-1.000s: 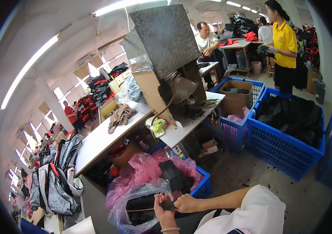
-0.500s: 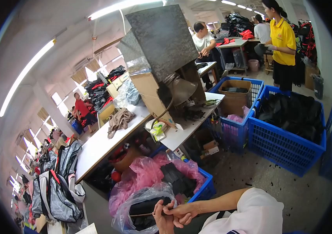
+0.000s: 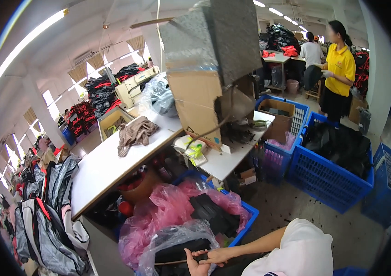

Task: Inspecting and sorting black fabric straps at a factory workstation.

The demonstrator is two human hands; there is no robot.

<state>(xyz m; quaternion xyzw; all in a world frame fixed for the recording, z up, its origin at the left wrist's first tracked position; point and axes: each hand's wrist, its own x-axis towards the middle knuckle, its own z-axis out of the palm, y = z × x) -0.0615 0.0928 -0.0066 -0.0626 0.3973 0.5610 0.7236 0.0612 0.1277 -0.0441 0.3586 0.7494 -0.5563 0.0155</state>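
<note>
My left hand [image 3: 195,266] is low in the view, palm turned up and fingers stretched apart. My right hand [image 3: 219,255] reaches in from the right and meets it, fingers curled. A thin brown stick-like strip [image 3: 170,263] runs leftward from the two hands; it appears to pass behind the left hand into the right fingers, where its end is hidden. Just beyond is a clear plastic bag [image 3: 156,244] with black material [image 3: 177,250] inside. Pink plastic [image 3: 158,209] and stacked black pieces [image 3: 214,214] fill the blue crate [image 3: 250,221] behind it.
A white table [image 3: 94,175] bears a brown cloth [image 3: 136,133] and, at its right, a tall metal-and-cardboard hood [image 3: 195,96]. Blue crates [image 3: 328,170] stand right, near a person in yellow [image 3: 340,69] holding a dark piece. Grey bags [image 3: 48,230] are piled left.
The view has swung rightward. My hands have moved slightly lower, and the left fingers look more spread. The seated person in white is no longer visible behind the hood.
</note>
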